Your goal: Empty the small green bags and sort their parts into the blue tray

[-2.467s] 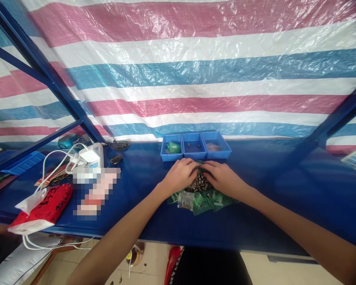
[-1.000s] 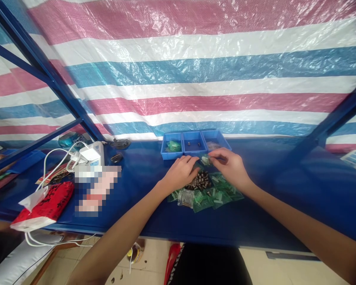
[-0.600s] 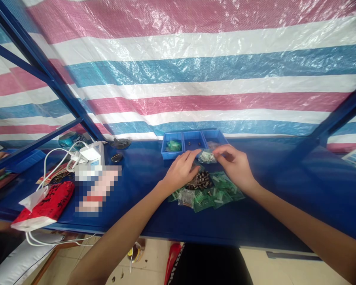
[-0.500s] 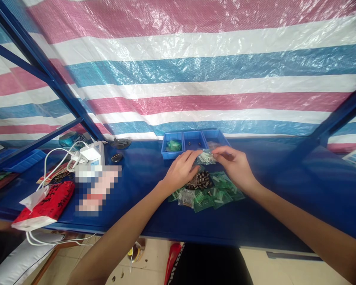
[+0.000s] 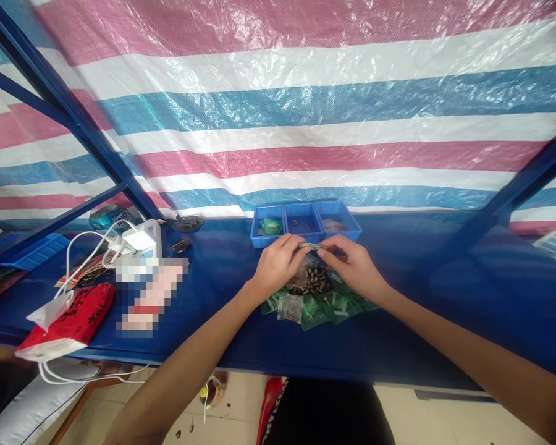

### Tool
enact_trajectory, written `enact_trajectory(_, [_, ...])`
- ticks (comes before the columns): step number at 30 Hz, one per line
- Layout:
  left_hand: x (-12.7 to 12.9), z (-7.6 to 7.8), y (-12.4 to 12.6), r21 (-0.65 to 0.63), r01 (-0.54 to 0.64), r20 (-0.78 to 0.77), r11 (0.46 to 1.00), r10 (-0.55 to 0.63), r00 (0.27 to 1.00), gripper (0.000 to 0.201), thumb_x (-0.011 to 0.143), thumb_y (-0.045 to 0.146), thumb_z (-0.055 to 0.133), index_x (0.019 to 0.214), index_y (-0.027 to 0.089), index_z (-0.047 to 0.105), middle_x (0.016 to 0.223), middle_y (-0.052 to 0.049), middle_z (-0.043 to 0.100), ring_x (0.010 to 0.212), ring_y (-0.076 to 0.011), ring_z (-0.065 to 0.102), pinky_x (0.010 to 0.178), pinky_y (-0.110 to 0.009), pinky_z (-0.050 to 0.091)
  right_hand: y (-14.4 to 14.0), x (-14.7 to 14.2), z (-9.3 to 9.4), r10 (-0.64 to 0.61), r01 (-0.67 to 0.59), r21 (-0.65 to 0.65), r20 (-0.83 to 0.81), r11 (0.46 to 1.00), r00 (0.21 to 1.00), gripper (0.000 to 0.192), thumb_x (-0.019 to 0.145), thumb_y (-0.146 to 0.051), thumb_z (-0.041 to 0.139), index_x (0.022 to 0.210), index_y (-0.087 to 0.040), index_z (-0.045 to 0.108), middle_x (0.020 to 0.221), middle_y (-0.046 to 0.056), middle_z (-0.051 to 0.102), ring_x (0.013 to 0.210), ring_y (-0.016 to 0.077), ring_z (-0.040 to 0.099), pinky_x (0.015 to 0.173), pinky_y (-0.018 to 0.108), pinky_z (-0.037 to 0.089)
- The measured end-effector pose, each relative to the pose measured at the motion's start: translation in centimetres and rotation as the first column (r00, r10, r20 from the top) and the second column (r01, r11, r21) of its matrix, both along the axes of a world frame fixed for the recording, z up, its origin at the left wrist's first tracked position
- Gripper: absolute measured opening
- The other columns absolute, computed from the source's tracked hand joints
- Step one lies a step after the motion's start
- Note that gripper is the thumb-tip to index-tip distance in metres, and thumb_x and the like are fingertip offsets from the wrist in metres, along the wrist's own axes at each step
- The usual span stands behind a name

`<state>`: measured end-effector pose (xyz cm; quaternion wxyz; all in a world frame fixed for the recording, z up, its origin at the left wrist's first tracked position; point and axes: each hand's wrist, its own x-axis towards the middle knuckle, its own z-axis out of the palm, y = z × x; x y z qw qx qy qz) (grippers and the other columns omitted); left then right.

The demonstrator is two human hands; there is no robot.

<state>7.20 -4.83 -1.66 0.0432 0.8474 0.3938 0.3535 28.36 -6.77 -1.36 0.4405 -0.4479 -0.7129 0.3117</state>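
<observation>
Between my two hands is a small clear plastic bag (image 5: 312, 246) of light-coloured pieces, now seen nearly edge-on. My left hand (image 5: 280, 262) pinches its left end, and my right hand (image 5: 352, 262) pinches the right end. Just below them lies a heap of small dark and metallic cylindrical parts (image 5: 311, 279). Several green plastic bags (image 5: 317, 312) with pale strips inside spread around the heap's near side. A clear bag (image 5: 290, 308) sits among them at the left. My right hand partly hides the green bags at the right.
Behind my hands stand three joined blue bins (image 5: 303, 228): green bags in the left, a few small parts in the middle, clear bags in the right. On the left are a power strip (image 5: 154, 238) with cables, a red tissue pack (image 5: 86, 318) and a dark mouse-shaped object (image 5: 181, 246).
The small bag has turned from face-up to nearly edge-on and moved slightly nearer to me. My right hand has moved left and closed in towards my left hand.
</observation>
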Motion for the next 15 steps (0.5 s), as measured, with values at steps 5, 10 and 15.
enact_trajectory(5, [0.11,-0.3,-0.04,-0.01,-0.007,0.031,1.0,0.008,0.999,0.034,0.108,0.044,0.041,0.129,0.02,0.052,0.1,-0.007,0.066,0.088,-0.0206,0.068,0.073,-0.03,0.055,-0.18,-0.02,0.27,0.005,-0.005,0.01,0.051,1.0,0.999,0.032,0.096,-0.054,0.058,0.089,-0.024,0.065,0.081,0.004,0.066,0.07,0.021,0.063,0.062,0.034,0.059])
enact_trajectory(10, [0.08,-0.2,-0.28,-0.069,0.053,0.042,0.996,-0.05,0.998,0.046,0.104,0.043,0.051,0.144,0.023,0.04,0.114,-0.009,0.067,0.101,-0.0225,0.069,0.077,-0.03,0.058,-0.3,-0.1,0.16,0.006,-0.007,0.009,0.022,1.0,1.0,0.034,0.097,-0.053,0.056,0.081,-0.024,0.059,0.072,0.002,0.06,0.064,0.0191,0.059,0.062,0.034,0.058])
enact_trajectory(15, [0.07,0.3,-0.6,-0.054,0.138,-0.022,0.989,-0.139,0.99,0.045,0.1,0.042,0.059,0.138,0.024,0.047,0.125,-0.01,0.065,0.11,-0.0253,0.067,0.08,-0.033,0.059,-0.39,-0.08,0.28,0.019,-0.018,0.016,-0.076,1.0,0.997,0.031,0.095,-0.052,0.061,0.084,-0.023,0.066,0.119,0.01,0.064,0.093,0.0256,0.067,0.063,0.036,0.064])
